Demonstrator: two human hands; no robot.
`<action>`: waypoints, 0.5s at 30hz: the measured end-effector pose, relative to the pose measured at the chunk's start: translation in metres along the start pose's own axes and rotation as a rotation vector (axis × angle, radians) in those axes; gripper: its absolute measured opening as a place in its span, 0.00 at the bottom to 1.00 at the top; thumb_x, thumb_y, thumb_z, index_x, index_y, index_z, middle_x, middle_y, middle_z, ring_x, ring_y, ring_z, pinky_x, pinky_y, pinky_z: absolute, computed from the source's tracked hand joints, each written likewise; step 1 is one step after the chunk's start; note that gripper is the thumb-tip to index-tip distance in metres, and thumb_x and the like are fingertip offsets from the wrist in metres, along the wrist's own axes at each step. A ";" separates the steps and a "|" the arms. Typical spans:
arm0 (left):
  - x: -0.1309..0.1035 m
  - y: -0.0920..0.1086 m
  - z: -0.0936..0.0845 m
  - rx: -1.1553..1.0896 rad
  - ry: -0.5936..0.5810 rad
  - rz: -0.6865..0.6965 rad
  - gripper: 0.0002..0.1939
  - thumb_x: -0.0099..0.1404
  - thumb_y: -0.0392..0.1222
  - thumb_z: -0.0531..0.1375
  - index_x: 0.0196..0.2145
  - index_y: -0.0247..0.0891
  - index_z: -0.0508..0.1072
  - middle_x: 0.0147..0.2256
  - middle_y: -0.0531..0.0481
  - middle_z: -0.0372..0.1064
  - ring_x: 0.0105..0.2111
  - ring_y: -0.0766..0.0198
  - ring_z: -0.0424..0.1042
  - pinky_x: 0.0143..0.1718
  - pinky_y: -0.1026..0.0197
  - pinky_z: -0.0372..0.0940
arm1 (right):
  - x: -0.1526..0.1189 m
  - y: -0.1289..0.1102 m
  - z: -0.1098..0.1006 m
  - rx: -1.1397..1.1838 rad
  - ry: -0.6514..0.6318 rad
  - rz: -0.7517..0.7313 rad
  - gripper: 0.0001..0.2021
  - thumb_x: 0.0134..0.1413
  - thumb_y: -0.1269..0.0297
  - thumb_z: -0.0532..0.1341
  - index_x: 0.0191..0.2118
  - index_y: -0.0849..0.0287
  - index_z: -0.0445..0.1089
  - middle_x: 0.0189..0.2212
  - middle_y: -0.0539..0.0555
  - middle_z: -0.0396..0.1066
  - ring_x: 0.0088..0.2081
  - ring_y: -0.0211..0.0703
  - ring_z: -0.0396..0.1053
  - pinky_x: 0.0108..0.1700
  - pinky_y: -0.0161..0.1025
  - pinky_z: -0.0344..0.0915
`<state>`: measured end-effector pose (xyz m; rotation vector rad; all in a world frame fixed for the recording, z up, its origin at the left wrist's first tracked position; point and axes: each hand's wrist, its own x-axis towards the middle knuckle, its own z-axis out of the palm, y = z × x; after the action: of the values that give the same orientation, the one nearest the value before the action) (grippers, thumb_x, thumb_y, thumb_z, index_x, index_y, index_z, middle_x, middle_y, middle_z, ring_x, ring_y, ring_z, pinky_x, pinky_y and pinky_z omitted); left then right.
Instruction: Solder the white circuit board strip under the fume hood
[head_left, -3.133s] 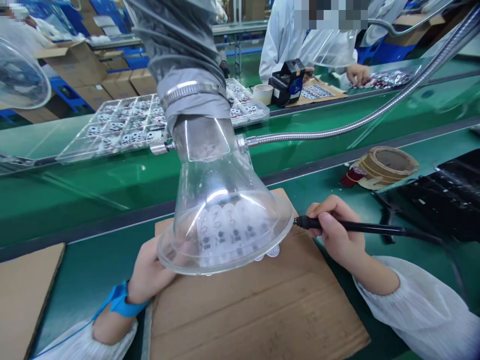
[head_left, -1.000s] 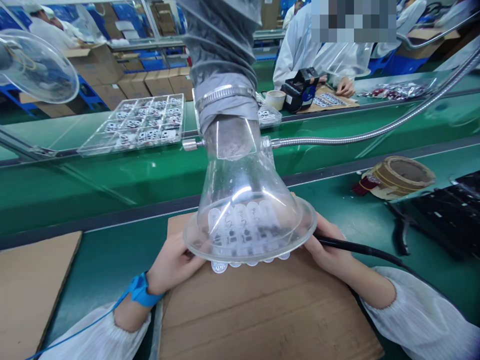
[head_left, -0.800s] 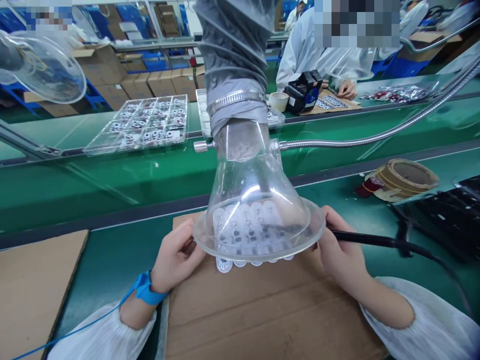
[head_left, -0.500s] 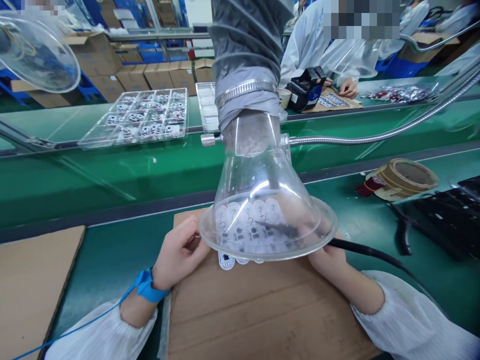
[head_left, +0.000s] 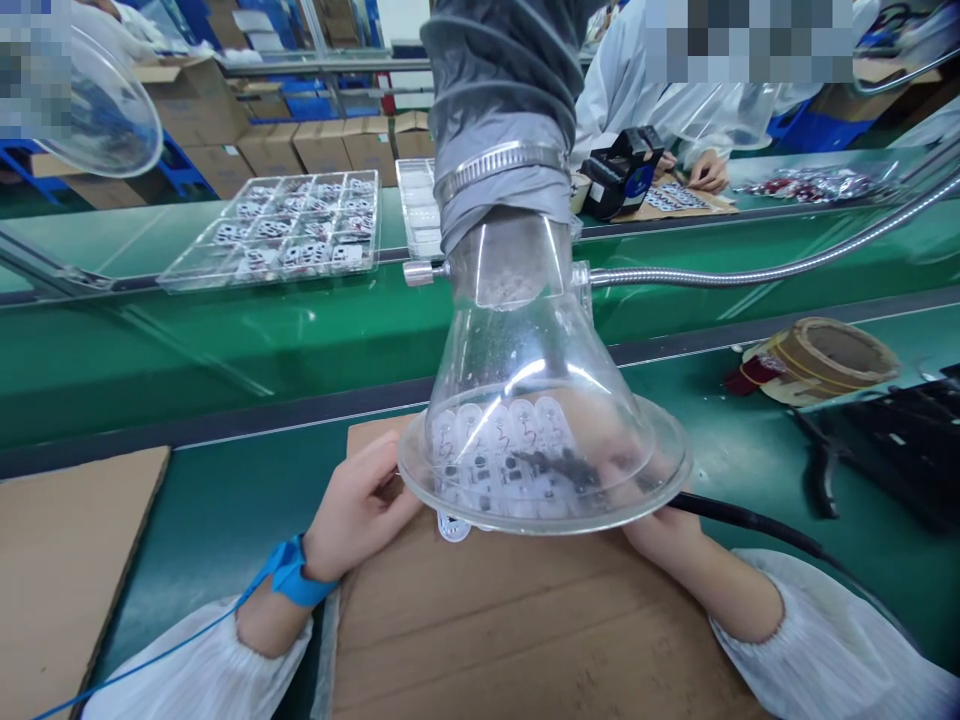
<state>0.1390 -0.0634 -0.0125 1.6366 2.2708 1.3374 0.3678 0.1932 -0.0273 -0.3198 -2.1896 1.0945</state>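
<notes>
Rows of small white circuit boards [head_left: 499, 450] lie on a brown cardboard sheet [head_left: 525, 620], seen through a clear fume hood [head_left: 517, 350]. My left hand [head_left: 367, 500], with a blue wrist strap [head_left: 296, 572], rests at the left of the boards. Its fingers are curled, and whatever they pinch is hidden by the hood rim. On the right, partly behind the hood, my right hand [head_left: 660, 530] is wrapped round a dark tool with a black cable [head_left: 750, 515], probably a soldering iron; its dark tip lies over the boards.
A metal arm [head_left: 712, 275] and grey duct [head_left: 502, 80] hold the hood. A tape roll [head_left: 832, 360] and black items [head_left: 900, 450] lie right. Left is more cardboard [head_left: 67, 550]. Beyond stand a divided tray [head_left: 300, 225], a black dispenser [head_left: 619, 180] and a person's hand [head_left: 709, 172].
The view has shifted slightly, with the hood and background a little displaced. The dark tool and my right hand are slightly further right and lower; my left hand has stayed nearly still.
</notes>
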 end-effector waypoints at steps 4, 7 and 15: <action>0.000 0.000 0.000 -0.052 -0.034 0.009 0.05 0.75 0.39 0.61 0.39 0.41 0.76 0.36 0.49 0.76 0.33 0.63 0.74 0.31 0.63 0.68 | -0.002 0.002 0.000 0.009 0.007 0.000 0.08 0.71 0.59 0.65 0.51 0.49 0.79 0.37 0.52 0.80 0.35 0.48 0.79 0.35 0.42 0.78; 0.000 0.001 -0.002 -0.040 0.026 -0.012 0.10 0.74 0.39 0.62 0.32 0.40 0.72 0.31 0.50 0.72 0.33 0.61 0.74 0.32 0.61 0.69 | -0.004 0.002 0.001 0.107 0.034 0.040 0.10 0.74 0.54 0.61 0.47 0.50 0.78 0.32 0.52 0.79 0.30 0.47 0.77 0.32 0.42 0.76; 0.002 0.002 -0.004 -0.031 0.067 -0.017 0.17 0.73 0.38 0.60 0.26 0.42 0.63 0.24 0.52 0.62 0.36 0.58 0.74 0.35 0.60 0.71 | 0.003 -0.005 0.002 0.090 -0.022 0.030 0.08 0.73 0.57 0.63 0.51 0.50 0.77 0.47 0.56 0.79 0.47 0.53 0.79 0.47 0.48 0.79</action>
<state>0.1381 -0.0639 -0.0078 1.5826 2.2822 1.4381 0.3640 0.1901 -0.0227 -0.3026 -2.1536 1.2146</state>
